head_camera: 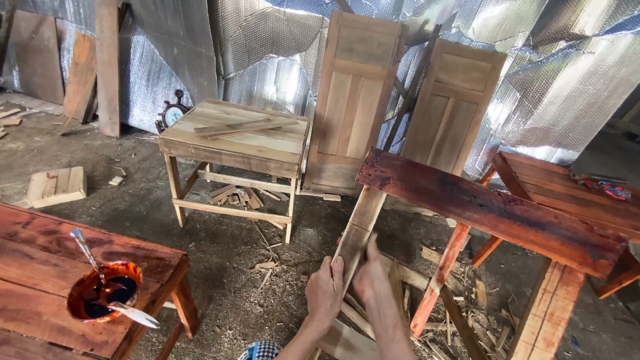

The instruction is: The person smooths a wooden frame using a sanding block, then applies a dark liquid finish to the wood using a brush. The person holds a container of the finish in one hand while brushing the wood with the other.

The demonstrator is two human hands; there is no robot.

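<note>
Head view: two hands on one unstained bench leg, workshop floor, lower centre of frame.

Items counted: one stained bench (490, 212) at centre right, its unstained leg (359, 230) slanting down toward lower centre; one unstained table (235, 143) at upper centre; two panelled doors (353, 100) leaning on the foil-lined wall behind; one stained tabletop (47, 267) at lower left bearing one bowl of dark stain (103, 291) with one brush (133, 314) across its rim; one small slatted piece (57, 185) at left. Left hand (325, 292) rises from the bottom edge, fingers curled shut around the leg's left edge. Right hand (369, 275) lies beside it, fingers closed against the leg's right edge, thumb on its face. The leg's lower part sits between both sets of fingers, touching them.
</note>
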